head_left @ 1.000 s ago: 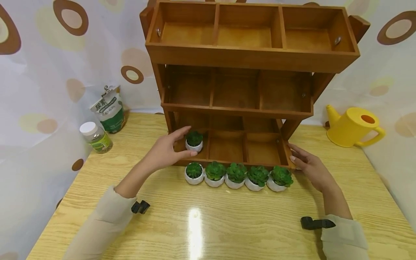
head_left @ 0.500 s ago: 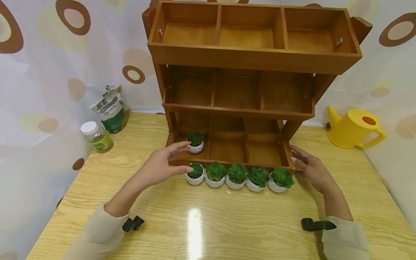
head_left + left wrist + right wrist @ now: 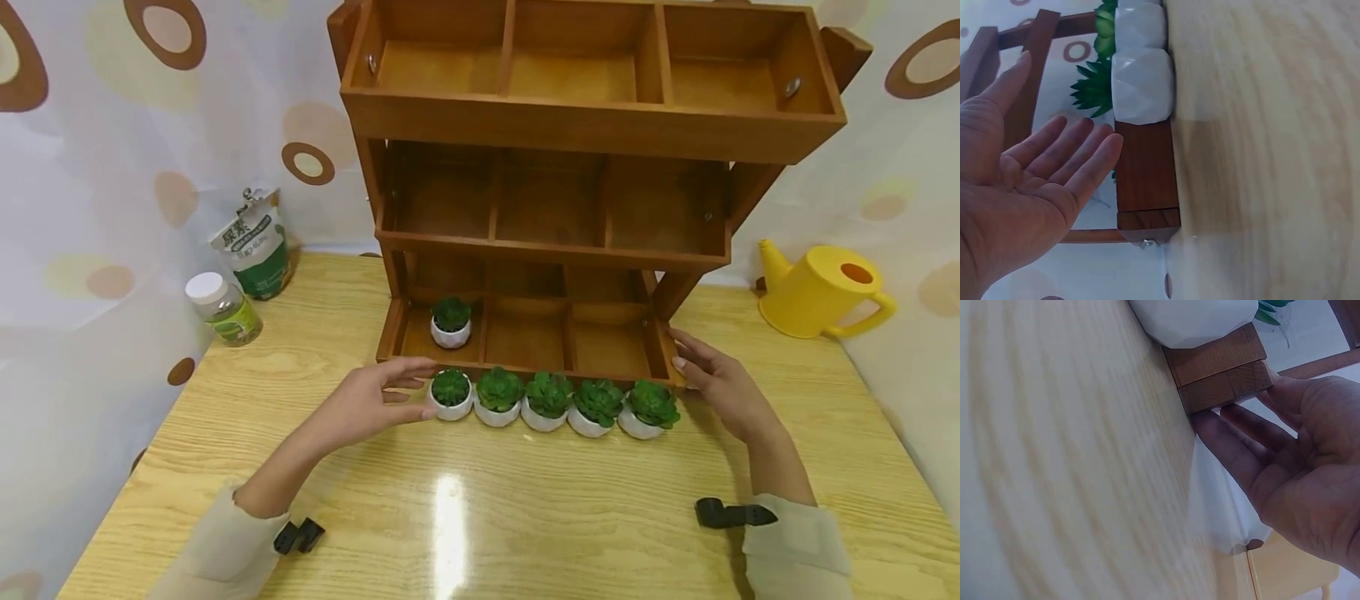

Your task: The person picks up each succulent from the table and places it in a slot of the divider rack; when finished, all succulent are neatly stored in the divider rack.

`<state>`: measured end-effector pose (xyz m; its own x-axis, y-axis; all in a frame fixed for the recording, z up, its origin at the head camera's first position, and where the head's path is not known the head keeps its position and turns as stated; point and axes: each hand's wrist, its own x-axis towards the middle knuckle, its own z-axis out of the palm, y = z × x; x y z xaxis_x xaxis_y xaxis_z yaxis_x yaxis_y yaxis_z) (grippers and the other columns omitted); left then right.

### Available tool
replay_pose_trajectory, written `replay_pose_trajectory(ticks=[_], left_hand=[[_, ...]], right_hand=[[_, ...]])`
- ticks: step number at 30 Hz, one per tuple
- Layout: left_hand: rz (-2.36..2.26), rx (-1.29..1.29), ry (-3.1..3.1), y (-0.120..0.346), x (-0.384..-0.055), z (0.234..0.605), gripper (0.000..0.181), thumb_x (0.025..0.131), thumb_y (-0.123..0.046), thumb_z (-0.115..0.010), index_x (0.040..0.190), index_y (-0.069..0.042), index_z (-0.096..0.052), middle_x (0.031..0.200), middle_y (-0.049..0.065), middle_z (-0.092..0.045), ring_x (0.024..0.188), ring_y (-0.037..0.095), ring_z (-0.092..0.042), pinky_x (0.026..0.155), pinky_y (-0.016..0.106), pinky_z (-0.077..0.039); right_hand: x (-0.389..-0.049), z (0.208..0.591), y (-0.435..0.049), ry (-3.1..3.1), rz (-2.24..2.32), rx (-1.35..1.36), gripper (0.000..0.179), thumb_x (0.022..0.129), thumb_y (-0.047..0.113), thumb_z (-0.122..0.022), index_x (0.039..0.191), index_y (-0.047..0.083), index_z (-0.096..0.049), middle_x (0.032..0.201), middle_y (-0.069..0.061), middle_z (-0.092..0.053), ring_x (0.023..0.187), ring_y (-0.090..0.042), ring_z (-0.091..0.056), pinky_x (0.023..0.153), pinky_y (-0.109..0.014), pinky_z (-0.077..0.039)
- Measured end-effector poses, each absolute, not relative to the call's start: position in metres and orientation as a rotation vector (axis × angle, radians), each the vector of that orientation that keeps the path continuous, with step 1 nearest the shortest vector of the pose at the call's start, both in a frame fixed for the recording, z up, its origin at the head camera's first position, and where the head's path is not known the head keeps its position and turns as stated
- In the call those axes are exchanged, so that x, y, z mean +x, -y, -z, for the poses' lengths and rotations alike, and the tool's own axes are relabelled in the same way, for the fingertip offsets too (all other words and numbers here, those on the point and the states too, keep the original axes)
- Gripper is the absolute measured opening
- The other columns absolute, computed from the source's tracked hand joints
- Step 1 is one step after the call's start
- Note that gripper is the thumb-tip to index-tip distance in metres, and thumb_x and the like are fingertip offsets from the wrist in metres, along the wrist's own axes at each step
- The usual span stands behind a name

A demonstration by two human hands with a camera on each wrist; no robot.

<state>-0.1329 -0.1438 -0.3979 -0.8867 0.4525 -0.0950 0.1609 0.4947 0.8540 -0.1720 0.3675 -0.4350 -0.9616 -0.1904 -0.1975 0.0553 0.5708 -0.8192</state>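
In the head view, a row of potted succulents (image 3: pixel 498 396) in white faceted pots stands on the table along the front of a brown wooden tiered shelf (image 3: pixel 592 125). One more potted succulent (image 3: pixel 452 323) sits in the bottom tier's left compartment. My left hand (image 3: pixel 367 408), fingers extended, is around the left side of the leftmost succulent (image 3: pixel 451 392). The left wrist view shows that hand (image 3: pixel 1041 162) holding nothing, its fingertips just short of the white pot (image 3: pixel 1142 86). My right hand (image 3: pixel 723 383) touches the bottom tier's right end with its fingertips; the right wrist view shows fingers (image 3: pixel 1235 450) against the wood.
A yellow watering can (image 3: pixel 817 292) stands at the right rear of the table (image 3: pixel 562 517). At the left are a white-lidded jar (image 3: pixel 225 308) and a clipped green-and-white bag (image 3: pixel 258 250). A patterned cloth (image 3: pixel 82 167) hangs behind.
My left hand has left the succulent in the bottom-left compartment and moved forward and down to the leftmost succulent in the row. My right hand stays at the shelf's end.
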Motion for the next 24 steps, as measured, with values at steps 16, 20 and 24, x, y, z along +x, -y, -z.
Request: replay_pose_trajectory(ticks=[16,20,24], left_hand=[[-1.271,0.447,-2.361,0.146,-0.144,0.42,0.069,0.089,-0.03,-0.08,0.149,-0.013,-0.05,0.149,0.012,-0.056,0.134,0.036,-0.056,0.103,0.042,-0.054],[-1.245,0.435,-2.36,0.145,-0.146,0.423,0.071,0.088,-0.03,-0.081,0.149,-0.012,-0.051,0.149,0.013,-0.055,0.134,0.036,-0.057,0.102,0.042,-0.054],[-1.222,0.473,-2.379,0.14,-0.149,0.424,0.071,0.088,-0.03,-0.081,0.149,-0.011,-0.051,0.148,0.014,-0.056,0.133,0.035,-0.057,0.103,0.043,-0.053]], right_hand=[[-0.17,0.436,-0.368,-2.511,1.395,-0.111,0.063,0.109,0.041,-0.043,0.164,0.024,-0.018,0.164,-0.026,-0.025,0.146,-0.047,-0.033,0.088,-0.023,-0.057],[-0.171,0.438,-0.367,-2.498,1.408,-0.115,0.062,0.109,0.041,-0.043,0.164,0.025,-0.019,0.164,-0.026,-0.026,0.145,-0.046,-0.035,0.091,-0.029,-0.059],[-0.171,0.437,-0.37,-2.505,1.41,-0.104,0.062,0.109,0.041,-0.043,0.164,0.026,-0.019,0.165,-0.023,-0.026,0.143,-0.036,-0.043,0.092,-0.03,-0.058]])
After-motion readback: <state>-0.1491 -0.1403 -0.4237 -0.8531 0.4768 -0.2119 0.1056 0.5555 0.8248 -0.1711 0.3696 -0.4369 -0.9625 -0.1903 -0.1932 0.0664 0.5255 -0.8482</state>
